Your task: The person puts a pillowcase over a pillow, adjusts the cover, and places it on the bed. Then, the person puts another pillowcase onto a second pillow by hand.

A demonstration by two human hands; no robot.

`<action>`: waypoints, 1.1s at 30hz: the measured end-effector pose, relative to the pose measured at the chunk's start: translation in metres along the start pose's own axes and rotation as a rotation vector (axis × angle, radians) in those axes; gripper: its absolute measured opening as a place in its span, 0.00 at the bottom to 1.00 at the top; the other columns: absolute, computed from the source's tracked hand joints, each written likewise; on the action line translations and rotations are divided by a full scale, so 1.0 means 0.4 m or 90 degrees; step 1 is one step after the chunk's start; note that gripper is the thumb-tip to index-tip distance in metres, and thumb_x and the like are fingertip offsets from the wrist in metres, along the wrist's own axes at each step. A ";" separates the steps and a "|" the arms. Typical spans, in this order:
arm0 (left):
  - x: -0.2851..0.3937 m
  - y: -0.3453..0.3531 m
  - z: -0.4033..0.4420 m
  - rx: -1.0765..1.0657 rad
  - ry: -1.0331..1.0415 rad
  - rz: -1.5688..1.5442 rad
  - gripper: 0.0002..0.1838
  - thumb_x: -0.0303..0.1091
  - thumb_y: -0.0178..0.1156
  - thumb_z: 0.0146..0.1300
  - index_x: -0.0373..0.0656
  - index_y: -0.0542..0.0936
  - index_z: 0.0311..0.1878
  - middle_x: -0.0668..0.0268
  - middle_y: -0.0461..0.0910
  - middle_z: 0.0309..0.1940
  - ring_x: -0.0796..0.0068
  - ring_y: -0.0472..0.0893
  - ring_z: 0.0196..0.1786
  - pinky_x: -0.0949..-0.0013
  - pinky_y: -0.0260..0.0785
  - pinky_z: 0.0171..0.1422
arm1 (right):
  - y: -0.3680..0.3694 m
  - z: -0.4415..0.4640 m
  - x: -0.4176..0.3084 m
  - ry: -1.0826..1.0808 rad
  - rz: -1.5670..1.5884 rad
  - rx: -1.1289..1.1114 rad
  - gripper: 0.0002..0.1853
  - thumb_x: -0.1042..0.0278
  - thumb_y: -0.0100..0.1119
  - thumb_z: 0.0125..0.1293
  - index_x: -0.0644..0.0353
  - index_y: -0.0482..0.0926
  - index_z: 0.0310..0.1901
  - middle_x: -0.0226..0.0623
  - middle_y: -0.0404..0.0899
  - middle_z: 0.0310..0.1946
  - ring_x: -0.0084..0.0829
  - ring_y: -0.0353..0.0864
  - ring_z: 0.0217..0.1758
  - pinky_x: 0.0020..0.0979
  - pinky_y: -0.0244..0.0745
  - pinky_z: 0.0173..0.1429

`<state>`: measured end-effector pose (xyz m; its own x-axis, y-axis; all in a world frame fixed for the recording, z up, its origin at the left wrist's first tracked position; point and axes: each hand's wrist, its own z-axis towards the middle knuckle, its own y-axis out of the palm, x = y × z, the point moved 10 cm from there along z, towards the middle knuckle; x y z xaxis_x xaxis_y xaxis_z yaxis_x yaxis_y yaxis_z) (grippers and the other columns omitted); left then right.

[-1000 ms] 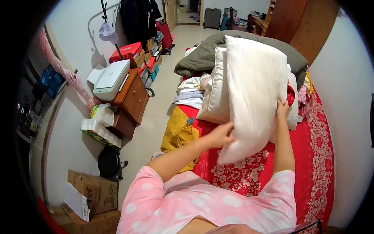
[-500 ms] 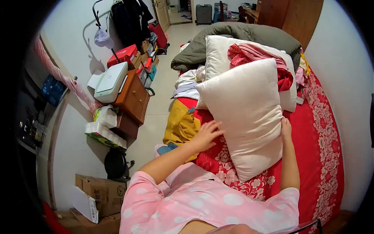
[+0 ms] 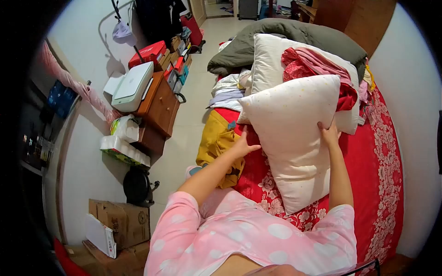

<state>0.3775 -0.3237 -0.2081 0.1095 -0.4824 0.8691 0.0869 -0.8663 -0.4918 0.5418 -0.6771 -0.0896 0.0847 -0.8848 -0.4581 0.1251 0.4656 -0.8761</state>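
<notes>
A white pillow lies at a slant in front of me, its upper part resting over a second white pillow. At its right edge, my right hand grips the pillow, thumb on top and some fingers hidden at the side. My left hand is open beside the left edge, thumb and fingers apart, holding nothing. Bunched pink and red cloth sits on the second pillow, partly covered by the front one. Beneath lies a red bed sheet with white flowers.
A grey-green quilt is heaped at the bed's far end. Yellow clothing hangs at the left edge, near folded pale clothes. Left of the floor stand a wooden cabinet with a printer and cardboard boxes.
My right hand has moved up along the pillow's right edge. The left hand has drawn off the pillow's left side and turned. The view has tilted slightly down.
</notes>
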 end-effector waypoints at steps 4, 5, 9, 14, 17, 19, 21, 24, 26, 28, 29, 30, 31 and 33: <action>-0.016 0.098 0.065 0.015 0.078 -0.195 0.55 0.51 0.71 0.51 0.29 0.50 0.71 0.39 0.64 0.64 0.51 0.66 0.68 0.62 0.59 0.70 | 0.041 0.016 0.035 -0.003 0.076 -0.036 0.48 0.35 0.54 0.61 0.56 0.49 0.73 0.56 0.68 0.63 0.55 0.60 0.70 0.45 0.50 0.72; 0.006 0.111 0.059 0.012 0.049 -0.170 0.50 0.53 0.69 0.53 0.29 0.56 0.69 0.40 0.68 0.61 0.51 0.70 0.64 0.62 0.63 0.67 | 0.050 0.027 0.048 -0.002 0.117 -0.046 0.47 0.35 0.53 0.62 0.57 0.50 0.73 0.57 0.71 0.61 0.56 0.63 0.68 0.44 0.52 0.71; 0.134 0.106 -0.001 -0.087 -0.079 -0.202 0.33 0.55 0.61 0.60 0.31 0.76 0.54 0.47 0.82 0.42 0.54 0.82 0.46 0.59 0.72 0.51 | 0.002 0.060 0.012 -0.130 0.164 0.009 0.36 0.45 0.55 0.64 0.60 0.63 0.67 0.58 0.77 0.52 0.58 0.74 0.57 0.43 0.68 0.58; 0.240 0.092 -0.079 -0.164 -0.073 -0.255 0.26 0.46 0.54 0.68 0.31 0.75 0.56 0.52 0.81 0.48 0.62 0.79 0.53 0.65 0.67 0.59 | -0.115 0.044 -0.176 -0.160 0.057 -0.160 0.22 0.52 0.57 0.63 0.63 0.79 0.50 0.51 0.83 0.42 0.45 0.82 0.48 0.37 0.71 0.53; 0.268 0.074 -0.128 -0.141 0.004 -0.374 0.24 0.43 0.54 0.68 0.32 0.74 0.59 0.55 0.78 0.54 0.64 0.76 0.57 0.67 0.64 0.63 | -0.135 0.009 -0.270 -0.170 -0.036 -0.252 0.22 0.53 0.58 0.62 0.63 0.79 0.49 0.51 0.83 0.40 0.45 0.82 0.46 0.38 0.72 0.51; 0.222 0.074 -0.155 -0.170 -0.036 -0.386 0.23 0.40 0.54 0.69 0.33 0.73 0.60 0.58 0.77 0.56 0.67 0.73 0.59 0.68 0.62 0.65 | -0.091 0.005 -0.272 -0.163 -0.052 -0.291 0.22 0.52 0.60 0.61 0.63 0.80 0.48 0.52 0.83 0.40 0.47 0.83 0.45 0.39 0.73 0.50; 0.146 0.069 -0.173 -0.183 -0.063 -0.366 0.23 0.40 0.53 0.70 0.33 0.73 0.60 0.58 0.77 0.55 0.67 0.74 0.58 0.68 0.63 0.64 | -0.043 -0.032 -0.309 -0.118 -0.042 -0.356 0.23 0.51 0.60 0.60 0.64 0.80 0.48 0.52 0.83 0.40 0.47 0.83 0.45 0.40 0.73 0.50; 0.022 0.025 -0.189 -0.167 -0.128 -0.355 0.20 0.39 0.50 0.71 0.32 0.75 0.56 0.59 0.81 0.49 0.68 0.77 0.53 0.67 0.65 0.61 | 0.036 -0.046 -0.338 -0.151 -0.161 -0.333 0.24 0.51 0.61 0.58 0.64 0.81 0.47 0.55 0.82 0.41 0.49 0.82 0.45 0.40 0.73 0.51; -0.032 0.003 -0.199 -0.152 -0.126 -0.334 0.20 0.39 0.49 0.72 0.31 0.77 0.54 0.59 0.82 0.46 0.69 0.78 0.50 0.67 0.66 0.60 | 0.067 -0.073 -0.368 -0.144 -0.190 -0.328 0.24 0.50 0.61 0.57 0.65 0.81 0.45 0.56 0.81 0.42 0.52 0.81 0.46 0.41 0.73 0.52; -0.066 0.030 -0.217 -0.196 -0.121 -0.375 0.19 0.38 0.49 0.71 0.31 0.76 0.54 0.59 0.82 0.46 0.68 0.78 0.50 0.67 0.67 0.60 | 0.067 -0.116 -0.424 -0.116 -0.177 -0.370 0.25 0.49 0.61 0.57 0.66 0.81 0.45 0.56 0.81 0.42 0.52 0.80 0.46 0.42 0.72 0.53; -0.077 0.047 -0.226 -0.219 -0.118 -0.394 0.19 0.37 0.49 0.71 0.30 0.76 0.54 0.59 0.82 0.47 0.68 0.78 0.50 0.66 0.67 0.60 | 0.062 -0.134 -0.453 -0.101 -0.169 -0.388 0.26 0.49 0.62 0.57 0.67 0.81 0.45 0.56 0.81 0.42 0.52 0.80 0.47 0.42 0.72 0.53; -0.055 0.043 -0.239 -0.218 -0.076 -0.368 0.18 0.32 0.49 0.68 0.30 0.77 0.54 0.57 0.82 0.47 0.66 0.78 0.51 0.66 0.67 0.60 | 0.054 -0.148 -0.474 -0.114 -0.212 -0.398 0.26 0.48 0.62 0.56 0.67 0.81 0.45 0.56 0.81 0.43 0.51 0.81 0.47 0.42 0.72 0.53; -0.033 0.046 -0.264 -0.280 -0.110 -0.327 0.18 0.29 0.49 0.64 0.29 0.77 0.54 0.55 0.82 0.47 0.64 0.78 0.51 0.67 0.66 0.61 | 0.044 -0.161 -0.491 -0.127 -0.254 -0.412 0.27 0.48 0.63 0.56 0.67 0.80 0.46 0.56 0.81 0.43 0.51 0.81 0.46 0.42 0.73 0.52; 0.029 0.050 -0.309 -0.365 -0.073 -0.320 0.19 0.28 0.49 0.62 0.29 0.77 0.52 0.53 0.82 0.47 0.62 0.78 0.52 0.66 0.66 0.60 | 0.015 -0.187 -0.491 -0.113 -0.336 -0.438 0.28 0.46 0.63 0.56 0.66 0.81 0.45 0.55 0.82 0.42 0.50 0.81 0.46 0.42 0.73 0.52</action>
<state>0.2583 -0.3624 -0.2013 0.2978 -0.0237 0.9543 -0.3700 -0.9244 0.0925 0.4521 -0.5018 -0.0164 0.3428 -0.9393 0.0112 -0.4264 -0.1662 -0.8891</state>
